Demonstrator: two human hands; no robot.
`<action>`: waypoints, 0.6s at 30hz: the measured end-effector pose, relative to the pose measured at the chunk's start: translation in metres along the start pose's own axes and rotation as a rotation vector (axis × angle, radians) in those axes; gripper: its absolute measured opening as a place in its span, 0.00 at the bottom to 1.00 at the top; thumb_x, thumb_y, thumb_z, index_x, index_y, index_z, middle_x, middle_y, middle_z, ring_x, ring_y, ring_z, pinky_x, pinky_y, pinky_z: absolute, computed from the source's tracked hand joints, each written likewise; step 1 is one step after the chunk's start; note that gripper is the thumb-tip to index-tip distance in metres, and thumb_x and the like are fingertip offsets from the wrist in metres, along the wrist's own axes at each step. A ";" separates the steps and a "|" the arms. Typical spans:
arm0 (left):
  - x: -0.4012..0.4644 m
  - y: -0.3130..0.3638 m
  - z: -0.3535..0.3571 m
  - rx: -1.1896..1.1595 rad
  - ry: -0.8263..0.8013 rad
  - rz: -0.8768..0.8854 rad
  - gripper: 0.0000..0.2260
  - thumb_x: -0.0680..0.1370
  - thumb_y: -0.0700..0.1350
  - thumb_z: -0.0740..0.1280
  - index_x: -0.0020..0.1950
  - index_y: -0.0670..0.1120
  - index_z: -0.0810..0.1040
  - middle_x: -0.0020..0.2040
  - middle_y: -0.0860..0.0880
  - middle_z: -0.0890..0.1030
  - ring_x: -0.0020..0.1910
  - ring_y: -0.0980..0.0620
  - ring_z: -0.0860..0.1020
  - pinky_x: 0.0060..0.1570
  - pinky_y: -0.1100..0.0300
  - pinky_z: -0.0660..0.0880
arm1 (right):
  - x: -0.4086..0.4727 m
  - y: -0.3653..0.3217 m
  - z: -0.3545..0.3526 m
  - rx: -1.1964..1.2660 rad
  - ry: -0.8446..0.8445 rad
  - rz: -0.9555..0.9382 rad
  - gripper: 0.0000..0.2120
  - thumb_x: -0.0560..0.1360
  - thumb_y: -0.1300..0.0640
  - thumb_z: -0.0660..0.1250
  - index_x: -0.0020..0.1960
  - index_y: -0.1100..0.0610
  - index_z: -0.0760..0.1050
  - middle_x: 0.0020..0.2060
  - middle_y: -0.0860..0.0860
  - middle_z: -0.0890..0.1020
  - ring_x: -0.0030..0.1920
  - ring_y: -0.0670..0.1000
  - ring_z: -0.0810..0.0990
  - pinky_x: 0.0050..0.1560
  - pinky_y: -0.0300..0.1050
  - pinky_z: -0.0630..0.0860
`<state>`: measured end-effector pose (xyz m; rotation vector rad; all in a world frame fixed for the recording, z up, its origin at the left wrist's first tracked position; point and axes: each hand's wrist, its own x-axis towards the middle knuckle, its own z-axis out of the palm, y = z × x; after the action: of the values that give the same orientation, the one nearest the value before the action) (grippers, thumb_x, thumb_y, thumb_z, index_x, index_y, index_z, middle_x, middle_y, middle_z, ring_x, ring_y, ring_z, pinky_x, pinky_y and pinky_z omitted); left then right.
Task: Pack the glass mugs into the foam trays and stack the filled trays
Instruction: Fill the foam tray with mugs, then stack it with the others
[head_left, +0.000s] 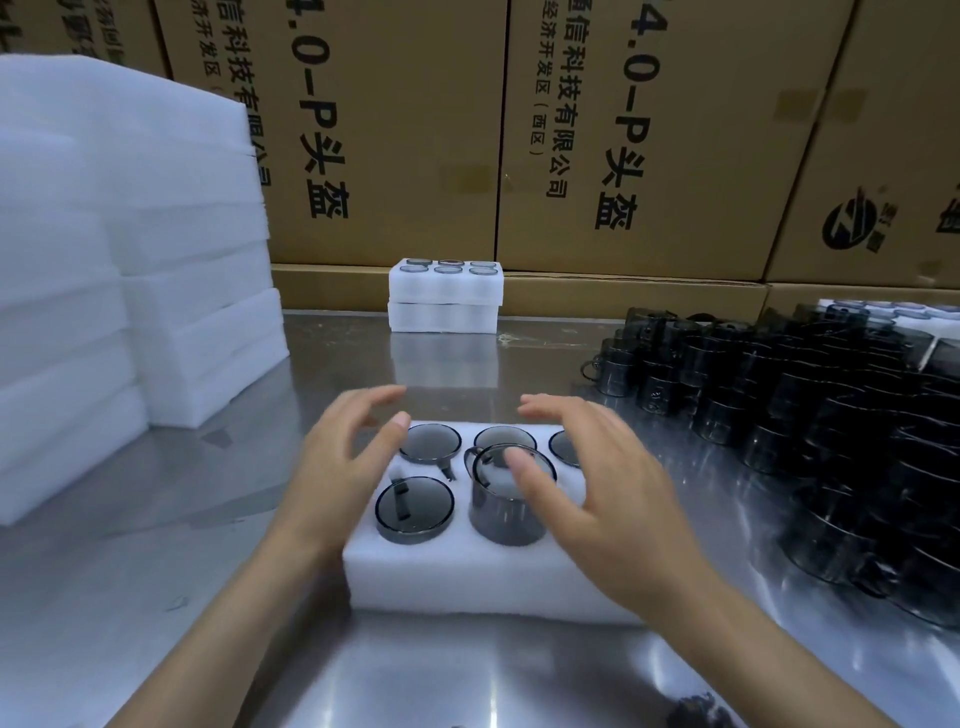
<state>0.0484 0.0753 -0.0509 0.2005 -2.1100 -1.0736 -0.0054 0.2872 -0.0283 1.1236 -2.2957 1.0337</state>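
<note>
Both hands, left (343, 457) and right (597, 483), hovered spread, holding nothing, over the tray (467, 577). One mug (506, 499) stood proud (half-seated, probably): best pressed straight down, evenly.

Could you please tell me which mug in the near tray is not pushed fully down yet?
The front-middle mug under the right hand's thumb; it stands proud of the foam tray, the others sit flush.

The cardboard cartons (395, 130) behind the table read "4.0-P头盔" and "科技有限公司".
</note>
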 end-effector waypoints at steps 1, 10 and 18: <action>-0.004 0.010 -0.004 0.045 0.009 0.113 0.10 0.77 0.51 0.64 0.58 0.55 0.77 0.56 0.61 0.77 0.55 0.65 0.74 0.53 0.75 0.67 | -0.002 0.002 -0.003 -0.012 0.002 -0.013 0.23 0.73 0.36 0.51 0.62 0.43 0.71 0.60 0.32 0.72 0.61 0.34 0.68 0.57 0.26 0.63; -0.043 0.044 0.006 0.356 -0.016 0.787 0.11 0.70 0.44 0.64 0.43 0.45 0.86 0.46 0.53 0.85 0.44 0.54 0.84 0.47 0.55 0.79 | -0.016 -0.003 -0.003 -0.142 -0.151 -0.179 0.24 0.77 0.51 0.51 0.69 0.55 0.71 0.68 0.46 0.72 0.70 0.44 0.67 0.70 0.45 0.65; -0.049 0.038 0.006 0.306 -0.118 0.688 0.11 0.70 0.45 0.64 0.44 0.47 0.86 0.48 0.56 0.84 0.45 0.60 0.83 0.50 0.56 0.78 | -0.022 -0.002 -0.004 -0.293 -0.240 -0.179 0.25 0.76 0.52 0.50 0.68 0.53 0.73 0.68 0.47 0.72 0.67 0.43 0.72 0.66 0.37 0.64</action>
<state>0.0861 0.1256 -0.0518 -0.4298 -2.1850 -0.3627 0.0093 0.3009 -0.0381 1.3558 -2.3740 0.4980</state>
